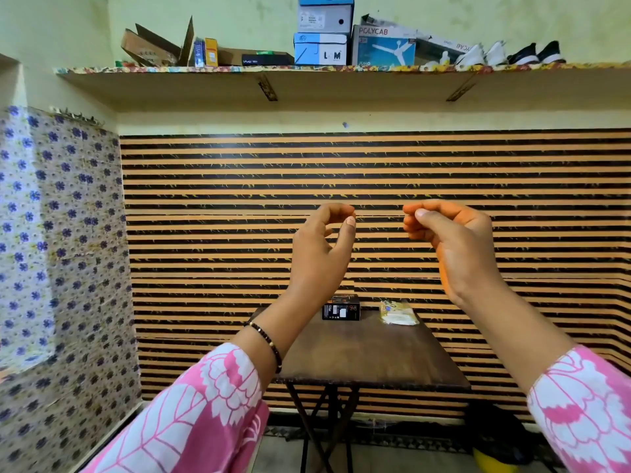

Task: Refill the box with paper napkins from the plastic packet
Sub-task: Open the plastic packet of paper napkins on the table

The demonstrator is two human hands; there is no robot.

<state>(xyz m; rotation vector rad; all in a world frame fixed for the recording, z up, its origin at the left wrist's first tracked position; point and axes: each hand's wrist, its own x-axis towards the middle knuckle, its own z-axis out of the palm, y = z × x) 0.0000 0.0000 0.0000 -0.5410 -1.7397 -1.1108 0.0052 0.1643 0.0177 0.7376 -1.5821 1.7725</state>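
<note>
At far edge of small dark folding desk: black box on left, plastic packet of napkins just beside it on right, apart. Both hands raised well above desk, empty. Left hand grip narrow, thumb and forefinger almost meeting. Right hand grip likewise narrow, fingers curled, holding nothing. Beaded bracelet on left wrist.

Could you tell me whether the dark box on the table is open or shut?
Cannot tell. The box stands upright at the table's far edge, left of the plastic packet, too small to show a lid.
</note>
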